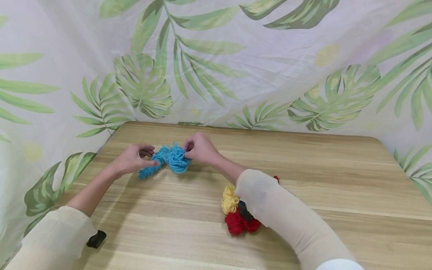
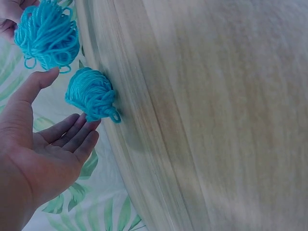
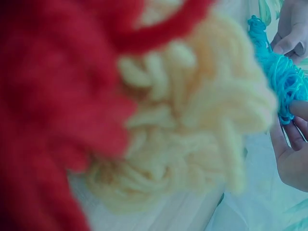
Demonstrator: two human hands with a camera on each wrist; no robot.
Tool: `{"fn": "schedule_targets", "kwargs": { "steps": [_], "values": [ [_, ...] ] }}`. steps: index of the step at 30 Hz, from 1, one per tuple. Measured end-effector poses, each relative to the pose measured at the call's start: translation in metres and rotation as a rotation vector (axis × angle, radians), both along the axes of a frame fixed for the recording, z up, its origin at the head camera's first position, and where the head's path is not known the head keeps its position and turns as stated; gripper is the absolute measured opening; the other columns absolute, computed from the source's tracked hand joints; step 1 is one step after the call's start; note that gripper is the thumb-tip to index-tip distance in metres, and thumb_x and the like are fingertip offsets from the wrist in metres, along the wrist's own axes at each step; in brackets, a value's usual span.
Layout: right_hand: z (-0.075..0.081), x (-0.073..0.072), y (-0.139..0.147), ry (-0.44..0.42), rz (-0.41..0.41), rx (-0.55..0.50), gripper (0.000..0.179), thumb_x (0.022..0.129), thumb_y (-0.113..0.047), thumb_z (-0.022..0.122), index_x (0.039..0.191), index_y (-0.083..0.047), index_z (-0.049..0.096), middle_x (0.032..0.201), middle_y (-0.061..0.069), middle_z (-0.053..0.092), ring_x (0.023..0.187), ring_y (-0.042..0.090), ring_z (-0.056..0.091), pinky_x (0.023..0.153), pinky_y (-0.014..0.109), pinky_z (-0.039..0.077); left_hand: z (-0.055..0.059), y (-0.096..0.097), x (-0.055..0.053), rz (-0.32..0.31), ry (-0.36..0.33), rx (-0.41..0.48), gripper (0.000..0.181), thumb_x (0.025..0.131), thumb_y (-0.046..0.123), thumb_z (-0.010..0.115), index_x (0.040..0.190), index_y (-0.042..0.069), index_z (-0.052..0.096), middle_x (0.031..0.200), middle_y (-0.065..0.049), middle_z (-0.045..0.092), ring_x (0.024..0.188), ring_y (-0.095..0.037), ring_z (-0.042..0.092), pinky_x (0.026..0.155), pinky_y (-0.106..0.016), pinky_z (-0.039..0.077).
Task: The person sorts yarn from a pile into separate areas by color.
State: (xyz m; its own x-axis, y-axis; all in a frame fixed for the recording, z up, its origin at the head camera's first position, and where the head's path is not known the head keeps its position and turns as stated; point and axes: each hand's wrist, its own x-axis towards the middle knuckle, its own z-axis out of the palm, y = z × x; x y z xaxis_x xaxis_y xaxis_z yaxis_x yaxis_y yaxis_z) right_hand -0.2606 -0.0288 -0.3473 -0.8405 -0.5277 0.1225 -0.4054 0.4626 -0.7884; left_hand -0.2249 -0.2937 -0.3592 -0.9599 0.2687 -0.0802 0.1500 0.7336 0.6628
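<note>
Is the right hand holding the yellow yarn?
No, the right hand pinches the blue yarn, away from the yellow yarn.

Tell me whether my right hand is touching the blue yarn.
Touching. The right wrist view shows it: your right hand pinches the end of the blue yarn, its thumb lying over the strands.
</note>
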Motion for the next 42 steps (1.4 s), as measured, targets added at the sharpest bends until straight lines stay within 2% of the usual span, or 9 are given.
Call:
{"fn": "schedule_targets", "kwargs": {
  "steps": [6, 10, 20, 27, 33, 37, 42],
  "values": [
    [-0.004, 0.000, -0.002, -0.001, -0.032, -0.005, 0.006, 0.086, 0.007, 0.076, 0.086, 0.002, 0.075, 0.087, 0.010, 0.074, 0.078, 0.014, 0.065, 0.069, 0.018, 0.054, 0.000, 0.000, -0.002, -0.002, 0.004, -0.011, 0.072, 0.094, 0.026, 0.078, 0.141, -0.019, 0.047, 0.129, -0.032, 0.060, 0.119, -0.045, 0.059, 0.098, -0.054, 0.051],
    [-0.005, -0.002, -0.003, -0.023, -0.069, -0.004, 0.004, 0.088, 0.005, 0.076, 0.088, 0.001, 0.075, 0.083, 0.006, 0.073, 0.074, 0.011, 0.063, 0.065, 0.017, 0.053, -0.001, 0.000, -0.002, -0.004, -0.002, -0.013, 0.073, 0.094, 0.026, 0.078, 0.142, -0.019, 0.046, 0.130, -0.032, 0.059, 0.120, -0.045, 0.058, 0.098, -0.053, 0.051],
    [-0.006, -0.006, -0.004, -0.045, -0.105, -0.023, 0.006, 0.088, 0.006, 0.076, 0.094, 0.003, 0.077, 0.092, 0.012, 0.076, 0.081, 0.013, 0.065, 0.073, 0.018, 0.053, 0.000, -0.001, -0.002, 0.001, -0.010, -0.015, 0.074, 0.094, 0.026, 0.078, 0.142, -0.019, 0.045, 0.130, -0.032, 0.059, 0.120, -0.045, 0.058, 0.097, -0.052, 0.051],
    [-0.010, -0.007, -0.006, -0.014, -0.097, -0.001, 0.002, 0.088, 0.003, 0.079, 0.088, 0.001, 0.078, 0.086, 0.009, 0.075, 0.077, 0.011, 0.063, 0.069, 0.017, 0.051, 0.000, -0.001, -0.003, 0.002, -0.017, -0.006, 0.074, 0.094, 0.026, 0.078, 0.143, -0.018, 0.045, 0.132, -0.032, 0.058, 0.121, -0.045, 0.057, 0.098, -0.052, 0.051],
    [-0.012, -0.006, -0.008, 0.025, -0.054, 0.071, 0.015, 0.089, -0.008, 0.083, 0.078, -0.002, 0.075, 0.075, 0.000, 0.068, 0.071, 0.009, 0.057, 0.064, 0.017, 0.046, -0.002, -0.002, -0.003, -0.001, -0.008, -0.009, 0.073, 0.094, 0.025, 0.079, 0.142, -0.018, 0.046, 0.129, -0.031, 0.060, 0.118, -0.043, 0.059, 0.096, -0.051, 0.051],
    [-0.013, -0.005, -0.008, 0.001, -0.033, 0.083, 0.014, 0.090, -0.011, 0.083, 0.081, -0.002, 0.076, 0.077, -0.001, 0.069, 0.071, 0.008, 0.058, 0.064, 0.018, 0.047, -0.002, -0.003, -0.004, -0.007, 0.000, -0.015, 0.073, 0.094, 0.025, 0.079, 0.142, -0.019, 0.046, 0.128, -0.031, 0.061, 0.117, -0.042, 0.060, 0.096, -0.050, 0.052],
    [-0.013, -0.004, -0.009, -0.072, -0.001, 0.036, 0.007, 0.089, -0.002, 0.081, 0.092, 0.003, 0.077, 0.088, 0.010, 0.075, 0.076, 0.015, 0.068, 0.066, 0.018, 0.053, 0.000, -0.002, -0.004, -0.009, -0.003, -0.016, 0.073, 0.094, 0.025, 0.078, 0.142, -0.019, 0.046, 0.129, -0.031, 0.060, 0.118, -0.043, 0.059, 0.098, -0.051, 0.051]
  ]
}}
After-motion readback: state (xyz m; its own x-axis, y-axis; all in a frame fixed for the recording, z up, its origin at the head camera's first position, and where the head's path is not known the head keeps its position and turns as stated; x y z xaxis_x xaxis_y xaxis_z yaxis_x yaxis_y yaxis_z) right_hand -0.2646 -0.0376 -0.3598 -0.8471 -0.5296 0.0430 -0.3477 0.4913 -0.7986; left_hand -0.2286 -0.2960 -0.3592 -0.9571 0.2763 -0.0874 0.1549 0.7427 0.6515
